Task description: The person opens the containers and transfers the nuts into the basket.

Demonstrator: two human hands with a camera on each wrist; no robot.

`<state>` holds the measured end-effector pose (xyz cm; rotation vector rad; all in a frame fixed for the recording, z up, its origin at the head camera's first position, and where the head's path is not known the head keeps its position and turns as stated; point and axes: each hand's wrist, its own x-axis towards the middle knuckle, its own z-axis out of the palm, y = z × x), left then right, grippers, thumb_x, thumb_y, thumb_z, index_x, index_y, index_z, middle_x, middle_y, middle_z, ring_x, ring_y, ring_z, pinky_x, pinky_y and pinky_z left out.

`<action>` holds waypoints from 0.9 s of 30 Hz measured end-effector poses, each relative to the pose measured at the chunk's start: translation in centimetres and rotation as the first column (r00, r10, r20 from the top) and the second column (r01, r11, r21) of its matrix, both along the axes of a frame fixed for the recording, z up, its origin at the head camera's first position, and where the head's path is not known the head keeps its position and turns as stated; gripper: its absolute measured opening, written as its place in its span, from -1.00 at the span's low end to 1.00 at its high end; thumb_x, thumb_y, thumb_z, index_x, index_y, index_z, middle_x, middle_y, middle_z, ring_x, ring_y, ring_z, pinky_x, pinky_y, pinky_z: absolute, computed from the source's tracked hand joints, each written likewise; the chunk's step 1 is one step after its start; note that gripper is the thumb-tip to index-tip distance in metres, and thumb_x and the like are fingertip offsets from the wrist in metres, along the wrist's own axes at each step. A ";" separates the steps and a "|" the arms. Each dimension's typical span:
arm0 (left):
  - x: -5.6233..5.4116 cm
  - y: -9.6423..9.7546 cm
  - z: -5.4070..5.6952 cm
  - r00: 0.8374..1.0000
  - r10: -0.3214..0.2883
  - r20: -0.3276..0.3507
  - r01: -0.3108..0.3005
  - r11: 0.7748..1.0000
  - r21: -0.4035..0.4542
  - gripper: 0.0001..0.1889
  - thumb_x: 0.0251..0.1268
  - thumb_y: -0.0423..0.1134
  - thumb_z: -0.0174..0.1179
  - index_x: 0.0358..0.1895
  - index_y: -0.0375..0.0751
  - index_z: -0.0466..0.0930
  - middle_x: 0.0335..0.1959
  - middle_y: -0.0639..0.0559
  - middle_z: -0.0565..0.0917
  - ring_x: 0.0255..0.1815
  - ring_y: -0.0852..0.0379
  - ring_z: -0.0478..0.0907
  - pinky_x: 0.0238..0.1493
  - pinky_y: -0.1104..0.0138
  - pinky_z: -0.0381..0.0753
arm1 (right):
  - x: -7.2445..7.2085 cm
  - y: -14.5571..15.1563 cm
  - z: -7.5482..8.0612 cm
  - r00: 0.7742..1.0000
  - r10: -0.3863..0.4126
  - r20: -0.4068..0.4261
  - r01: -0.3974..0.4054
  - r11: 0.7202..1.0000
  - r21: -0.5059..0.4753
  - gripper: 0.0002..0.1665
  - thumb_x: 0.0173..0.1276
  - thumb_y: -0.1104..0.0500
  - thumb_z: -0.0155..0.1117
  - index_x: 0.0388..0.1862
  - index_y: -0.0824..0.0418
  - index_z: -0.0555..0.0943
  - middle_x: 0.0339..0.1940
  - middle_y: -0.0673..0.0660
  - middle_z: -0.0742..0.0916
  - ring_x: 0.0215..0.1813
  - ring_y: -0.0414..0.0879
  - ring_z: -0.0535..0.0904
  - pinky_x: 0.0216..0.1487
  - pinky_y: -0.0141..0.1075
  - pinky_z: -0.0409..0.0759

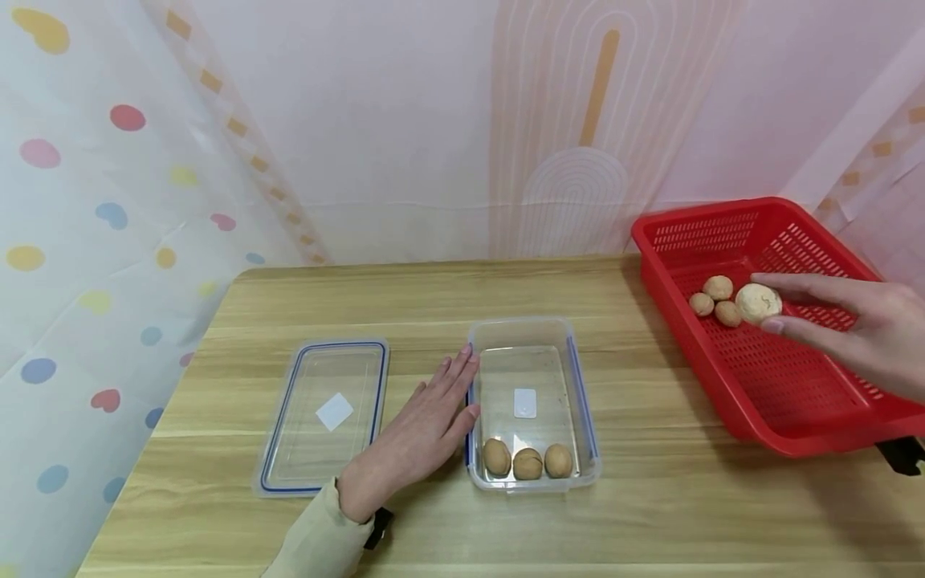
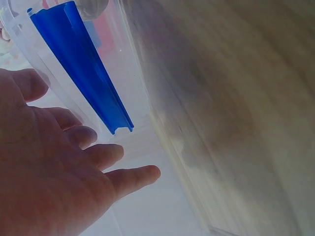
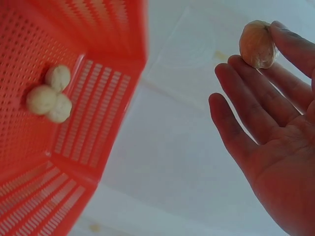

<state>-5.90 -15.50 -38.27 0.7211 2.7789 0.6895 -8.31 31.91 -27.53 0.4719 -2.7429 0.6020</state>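
My right hand [image 1: 860,321] pinches a walnut [image 1: 759,303] between thumb and fingertips, above the red basket [image 1: 679,345]. The same walnut [image 3: 258,44] shows at the fingertips in the right wrist view. Three more walnuts [image 1: 719,288] lie together on the basket floor. Straight fingers of my left hand [image 1: 426,417] rest against the left side of a clear plastic box [image 1: 571,345] with blue side clips. Along the near end of the box, three walnuts [image 1: 527,463] sit in a row. A blue clip [image 2: 83,69] is beside the left hand in the left wrist view.
A clear lid [image 1: 325,449] with a blue seal and a white label lies on the wooden table [image 1: 433,297], left of the box. Behind the table hangs a patterned curtain [image 1: 390,128]. The basket stands at the table's right side.
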 end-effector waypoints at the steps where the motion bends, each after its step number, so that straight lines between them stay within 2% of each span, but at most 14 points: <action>1: 0.0 0.0 0.0 1.000 0.001 -0.001 -0.001 1.000 0.001 -0.32 0.73 0.04 -0.22 0.70 -0.11 -0.19 0.71 0.06 -0.24 0.70 -0.17 -0.17 0.54 -0.28 0.04 | -0.2 0.2 0.0 1.000 -0.001 0.001 0.001 1.000 0.004 -0.29 0.06 0.29 0.68 0.26 0.24 0.69 -0.01 0.36 0.79 -0.07 -0.66 0.40 -0.15 -0.87 0.24; 3: 0.0 0.0 0.0 1.000 0.001 -0.003 -0.001 1.000 0.003 -0.32 0.73 0.03 -0.21 0.70 -0.12 -0.17 0.71 0.06 -0.24 0.69 -0.17 -0.17 0.54 -0.29 0.04 | -0.6 0.6 0.0 1.000 -0.005 0.010 0.005 1.000 0.013 -0.30 0.08 0.29 0.67 0.26 0.23 0.69 -0.03 0.37 0.79 -0.10 -0.65 0.39 -0.19 -0.86 0.26; 5: 0.0 0.0 0.0 1.000 0.002 -0.007 -0.002 1.000 0.005 -0.32 0.73 0.03 -0.21 0.70 -0.14 -0.16 0.71 0.05 -0.24 0.69 -0.18 -0.16 0.53 -0.29 0.05 | -1.1 0.9 -0.1 1.000 -0.007 0.024 0.007 1.000 0.013 -0.31 0.10 0.30 0.65 0.27 0.25 0.68 -0.03 0.39 0.79 -0.07 -0.54 0.51 -0.23 -0.85 0.29; 8: 0.0 0.0 0.0 1.000 0.001 -0.012 -0.001 1.000 0.003 -0.32 0.73 0.03 -0.21 0.70 -0.15 -0.15 0.71 0.05 -0.24 0.69 -0.19 -0.15 0.53 -0.29 0.05 | -1.8 1.3 -0.1 0.997 -0.030 0.070 0.027 0.999 0.041 -0.33 0.18 0.26 0.62 0.30 0.29 0.64 -0.01 0.47 0.76 -0.03 -0.01 0.68 -0.34 -0.75 0.37; 10: 0.0 0.0 0.0 1.000 0.001 -0.014 -0.001 1.000 0.002 -0.32 0.73 0.04 -0.21 0.70 -0.15 -0.15 0.71 0.05 -0.24 0.69 -0.20 -0.15 0.53 -0.30 0.05 | -2.2 1.5 -0.1 0.995 -0.042 0.087 0.037 0.997 0.063 -0.33 0.20 0.26 0.59 0.31 0.31 0.63 -0.01 0.50 0.74 -0.06 0.37 0.64 -0.39 -0.66 0.42; 16: 0.0 0.0 -0.1 1.000 0.003 -0.015 -0.003 1.000 0.003 -0.31 0.73 0.05 -0.21 0.70 -0.14 -0.15 0.71 0.05 -0.23 0.69 -0.20 -0.15 0.53 -0.30 0.06 | -3.6 2.2 -0.4 0.994 -0.040 0.104 0.030 0.995 0.095 -0.36 0.24 0.24 0.57 0.30 0.34 0.62 -0.04 0.50 0.75 -0.09 0.40 0.67 -0.43 -0.52 0.47; 23: 0.0 0.0 0.0 1.000 0.004 -0.001 -0.004 1.000 0.013 -0.32 0.73 0.03 -0.20 0.70 -0.13 -0.15 0.71 0.06 -0.23 0.69 -0.18 -0.17 0.53 -0.30 0.04 | -5.2 3.1 -0.7 0.991 -0.019 0.133 0.003 0.993 0.121 -0.41 0.32 0.21 0.52 0.30 0.31 0.63 0.00 0.46 0.76 -0.08 0.38 0.71 -0.37 -0.36 0.54; 27: 0.1 0.1 0.0 1.000 0.002 0.000 -0.002 1.000 0.013 -0.32 0.73 0.03 -0.20 0.70 -0.13 -0.16 0.71 0.06 -0.23 0.70 -0.17 -0.18 0.54 -0.29 0.04 | -6.0 3.6 -0.9 0.985 -0.013 0.174 -0.009 0.992 0.128 -0.41 0.35 0.19 0.50 0.32 0.32 0.61 0.05 0.47 0.74 -0.05 0.39 0.69 -0.34 -0.37 0.54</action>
